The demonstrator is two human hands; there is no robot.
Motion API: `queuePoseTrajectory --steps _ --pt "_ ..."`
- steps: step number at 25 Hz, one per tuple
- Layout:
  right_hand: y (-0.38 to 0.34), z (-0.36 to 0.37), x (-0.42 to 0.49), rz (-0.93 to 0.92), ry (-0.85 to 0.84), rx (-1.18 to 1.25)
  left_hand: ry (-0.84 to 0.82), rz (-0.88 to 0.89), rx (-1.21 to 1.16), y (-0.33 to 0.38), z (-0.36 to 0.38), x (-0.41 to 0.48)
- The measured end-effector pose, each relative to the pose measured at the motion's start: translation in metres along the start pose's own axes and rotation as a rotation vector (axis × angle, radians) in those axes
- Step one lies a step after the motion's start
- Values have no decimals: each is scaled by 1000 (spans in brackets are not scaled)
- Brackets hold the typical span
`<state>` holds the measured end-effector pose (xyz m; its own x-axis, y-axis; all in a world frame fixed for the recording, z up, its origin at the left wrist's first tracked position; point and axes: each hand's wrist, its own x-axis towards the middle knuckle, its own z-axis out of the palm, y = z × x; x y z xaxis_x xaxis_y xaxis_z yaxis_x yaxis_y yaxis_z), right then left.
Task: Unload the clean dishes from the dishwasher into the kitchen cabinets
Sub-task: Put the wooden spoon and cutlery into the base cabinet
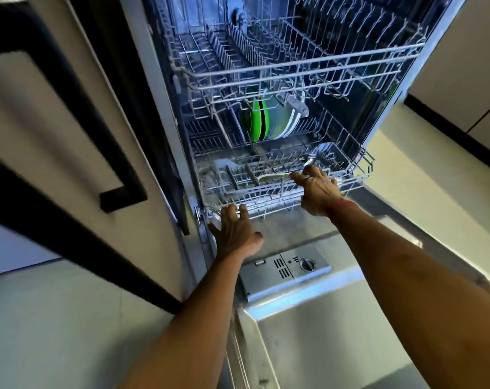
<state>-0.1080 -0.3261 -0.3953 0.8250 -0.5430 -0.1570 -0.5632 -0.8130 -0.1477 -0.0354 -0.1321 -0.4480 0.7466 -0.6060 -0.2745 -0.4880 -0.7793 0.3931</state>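
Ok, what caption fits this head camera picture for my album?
Left hand and right hand hold the lower rack; green plates stand behind.

Pale grey-green smooth floor [55, 332] at lower left and right. Black skirting strip [448, 124] runs under cream wall panels [462, 66], upper right.

No word, brand, number or sign can be read anywhere. The detergent dispenser [286, 272], set in the inner face of the open dishwasher door [336, 346], carries a few small marks beside its round cap [307, 264]. They are too small and blurred to make out as letters or figures.
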Motion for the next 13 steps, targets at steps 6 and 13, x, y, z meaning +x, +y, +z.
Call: queuePoseTrajectory --steps 6,13 --pt "4 1 -21 14 30 19 38 34 45 6 4 -26" --pt "11 0 -52 19 128 23 115 175 239 7 7 -65"
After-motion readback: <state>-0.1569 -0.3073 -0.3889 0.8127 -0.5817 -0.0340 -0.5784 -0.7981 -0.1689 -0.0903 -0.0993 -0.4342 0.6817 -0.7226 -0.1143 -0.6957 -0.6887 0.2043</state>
